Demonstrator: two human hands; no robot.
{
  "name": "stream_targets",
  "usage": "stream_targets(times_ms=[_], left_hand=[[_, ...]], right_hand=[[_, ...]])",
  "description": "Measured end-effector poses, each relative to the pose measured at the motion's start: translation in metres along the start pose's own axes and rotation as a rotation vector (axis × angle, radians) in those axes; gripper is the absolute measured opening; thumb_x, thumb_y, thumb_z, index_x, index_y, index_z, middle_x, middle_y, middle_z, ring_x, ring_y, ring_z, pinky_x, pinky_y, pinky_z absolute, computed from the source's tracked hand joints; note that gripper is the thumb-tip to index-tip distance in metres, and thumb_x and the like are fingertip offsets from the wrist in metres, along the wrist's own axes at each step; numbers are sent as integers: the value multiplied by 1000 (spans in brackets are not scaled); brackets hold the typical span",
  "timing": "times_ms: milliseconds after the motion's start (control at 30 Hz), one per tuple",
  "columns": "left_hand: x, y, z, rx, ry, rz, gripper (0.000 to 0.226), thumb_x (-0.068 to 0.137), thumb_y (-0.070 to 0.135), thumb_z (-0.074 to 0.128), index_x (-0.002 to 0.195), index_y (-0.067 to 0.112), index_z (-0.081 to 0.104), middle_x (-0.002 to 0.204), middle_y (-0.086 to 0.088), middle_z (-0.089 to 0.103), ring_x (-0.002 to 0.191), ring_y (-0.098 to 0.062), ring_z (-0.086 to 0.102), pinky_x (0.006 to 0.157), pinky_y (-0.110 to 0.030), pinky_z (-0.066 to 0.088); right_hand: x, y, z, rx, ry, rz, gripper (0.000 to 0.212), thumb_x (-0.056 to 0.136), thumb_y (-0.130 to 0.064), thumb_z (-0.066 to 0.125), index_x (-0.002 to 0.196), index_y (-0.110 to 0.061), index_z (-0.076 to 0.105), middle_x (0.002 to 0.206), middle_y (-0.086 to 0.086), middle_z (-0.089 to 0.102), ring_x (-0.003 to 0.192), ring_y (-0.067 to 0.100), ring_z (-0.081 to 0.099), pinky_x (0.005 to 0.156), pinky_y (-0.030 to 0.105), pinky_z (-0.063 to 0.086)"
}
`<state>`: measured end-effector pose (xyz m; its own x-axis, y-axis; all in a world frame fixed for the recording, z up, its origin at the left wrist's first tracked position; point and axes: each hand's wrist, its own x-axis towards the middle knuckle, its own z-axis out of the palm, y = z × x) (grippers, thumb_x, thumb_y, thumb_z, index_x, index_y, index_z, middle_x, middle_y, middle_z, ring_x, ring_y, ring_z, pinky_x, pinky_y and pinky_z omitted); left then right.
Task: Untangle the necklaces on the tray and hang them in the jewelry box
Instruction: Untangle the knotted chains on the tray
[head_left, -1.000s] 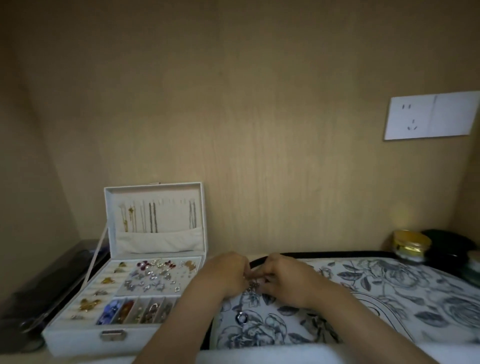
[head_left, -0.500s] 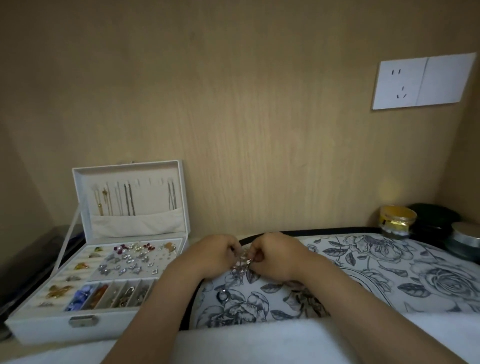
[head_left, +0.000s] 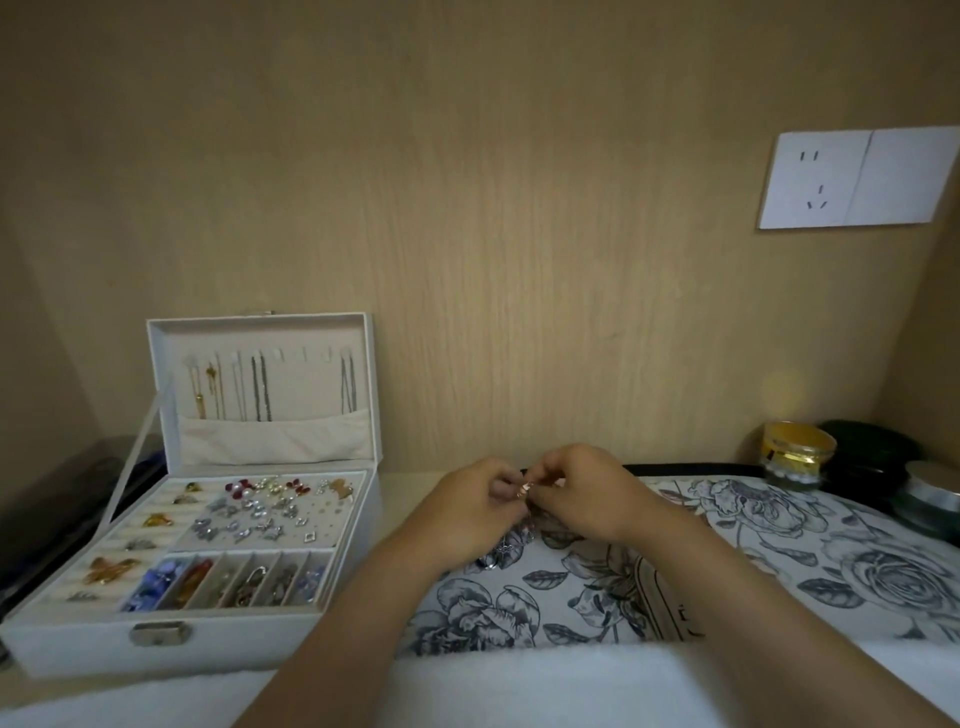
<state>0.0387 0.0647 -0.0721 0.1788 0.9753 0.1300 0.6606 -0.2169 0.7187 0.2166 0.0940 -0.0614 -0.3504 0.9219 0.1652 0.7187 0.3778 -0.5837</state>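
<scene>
My left hand (head_left: 467, 512) and my right hand (head_left: 587, 493) meet fingertip to fingertip above the floral tray (head_left: 753, 561). Both pinch a tangled silver necklace (head_left: 524, 491), whose chain and small pendants dangle below the fingers toward the tray. The white jewelry box (head_left: 218, 519) stands open at the left. Several necklaces hang from hooks inside its raised lid (head_left: 260, 384), above a fabric pocket. Its lower tray holds earrings, rings and beads in compartments.
A gold-lidded jar (head_left: 795, 460), a dark round container (head_left: 872, 462) and a silver-lidded tin (head_left: 935, 499) stand at the back right. A dark case (head_left: 67, 499) lies left of the box. A wall socket (head_left: 852, 179) sits on the wooden back panel. White cloth covers the front edge.
My hands stay together on the necklace and have lifted it a little off the tray. The camera view has shifted slightly.
</scene>
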Motion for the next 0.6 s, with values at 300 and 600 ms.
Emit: stream_targets(times_ms=[300, 600], left_hand=[[1, 10, -10, -123, 67, -76, 25, 96, 17, 52, 108, 32, 68, 74, 9, 66, 48, 2, 52, 49, -17, 39], [-1, 17, -22, -238, 117, -154, 24, 89, 13, 63, 84, 33, 76, 82, -1, 76, 69, -19, 62, 64, -32, 46]], right_hand=[[-4, -12, -3, 461, -56, 141, 17, 97, -19, 60, 104, -16, 75, 46, -16, 50, 48, 6, 49, 51, 26, 48], [-7, -12, -16, 331, -158, 148, 20, 92, -30, 72, 89, -11, 75, 58, -6, 58, 47, 8, 45, 47, 21, 40]])
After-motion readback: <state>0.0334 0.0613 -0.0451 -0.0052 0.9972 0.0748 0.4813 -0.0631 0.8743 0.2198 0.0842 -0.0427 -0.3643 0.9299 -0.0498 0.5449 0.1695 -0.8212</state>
